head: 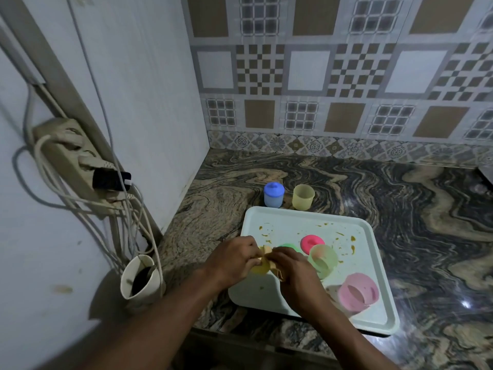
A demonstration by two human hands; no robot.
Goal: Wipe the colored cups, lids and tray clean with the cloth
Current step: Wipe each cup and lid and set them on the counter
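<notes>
Nearest, at the tabletop's front edge, the left hand [234, 260] curls around a small round yellow plastic lid [260, 268], while the right hand [293, 268] pinches a crumpled beige cloth [266, 251] against it. Both are held over the near-left part of the white rectangular plastic tray [293, 225], which is spotted with orange stains. On the tray's right side a translucent pink plastic cup [358, 291] lies on its side, with a translucent green plastic cup [322, 260] tipped over just beyond it. A green lid [288, 246] and a bright pink lid [310, 242] lie near the tray's middle. Past the tray's far edge, a blue lidded cup [273, 195] and a pale yellow cup [303, 196] stand upright on the marbled stone tabletop [400, 209].
</notes>
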